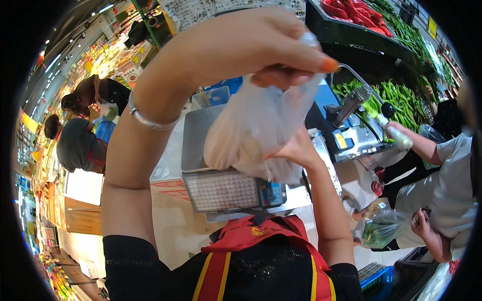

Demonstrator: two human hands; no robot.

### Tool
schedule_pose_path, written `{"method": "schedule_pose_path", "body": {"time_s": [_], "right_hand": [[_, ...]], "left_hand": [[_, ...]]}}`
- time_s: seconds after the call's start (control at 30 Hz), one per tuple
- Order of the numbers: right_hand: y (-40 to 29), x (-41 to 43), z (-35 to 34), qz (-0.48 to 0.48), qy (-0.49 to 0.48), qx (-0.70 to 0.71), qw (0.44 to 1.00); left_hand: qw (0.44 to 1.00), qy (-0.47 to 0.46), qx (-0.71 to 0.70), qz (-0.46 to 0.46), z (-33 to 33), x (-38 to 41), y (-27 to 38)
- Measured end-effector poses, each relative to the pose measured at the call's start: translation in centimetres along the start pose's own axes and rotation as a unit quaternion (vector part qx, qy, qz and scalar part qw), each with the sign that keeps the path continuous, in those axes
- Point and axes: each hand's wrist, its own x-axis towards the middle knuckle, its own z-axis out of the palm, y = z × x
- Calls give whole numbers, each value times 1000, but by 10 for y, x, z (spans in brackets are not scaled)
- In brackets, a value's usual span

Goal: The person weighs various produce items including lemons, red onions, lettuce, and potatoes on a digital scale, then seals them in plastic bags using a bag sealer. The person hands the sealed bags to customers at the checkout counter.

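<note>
My left hand (278, 49), an orange-painted nail on its thumb, pinches the gathered top of a translucent plastic bag (260, 113). Something pale shows through the bag, too blurred to name. Lower down, my right hand (295, 148) is against the right side of the bag with its fingers partly hidden behind it. The bag hangs over an electronic weighing scale with a bare metal pan (197, 131) and a wide key panel (222, 192). To the right of the bag stands a metal lever device (352, 103) with a black knob, on a blue base.
Red peppers (356, 13) and green chili peppers (399, 101) fill displays at the right. A person (440, 188) stands there, holding a plastic-wrapped vegetable (399, 136) and a clear bag of greens (380, 229). A plastic bin (211, 98) sits behind the scale. Two people are bent over at left.
</note>
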Motion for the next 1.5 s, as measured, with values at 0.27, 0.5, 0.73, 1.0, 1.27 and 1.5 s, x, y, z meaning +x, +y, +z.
{"method": "schedule_pose_path", "body": {"time_s": [0.27, 0.5, 0.73, 1.0, 1.27, 1.5], "right_hand": [[-17, -55, -33, 243, -254, 305, 885], [16, -144, -93, 341, 34, 292, 893], [79, -152, -146, 197, 204, 276, 918], [140, -103, -170, 169, 266, 105, 943], [132, -115, -144, 92, 200, -171, 960], [29, 2, -225, -24, 326, -145, 934]], "left_hand": [[972, -145, -183, 15, 57, 55, -15], [942, -171, -285, -54, 106, 73, -83], [926, -112, -359, -44, 154, 107, -99], [927, -5, -372, -36, 163, 143, -120], [871, 104, -480, -25, 142, 108, -150], [868, 226, -426, -117, 186, 41, -182]]}}
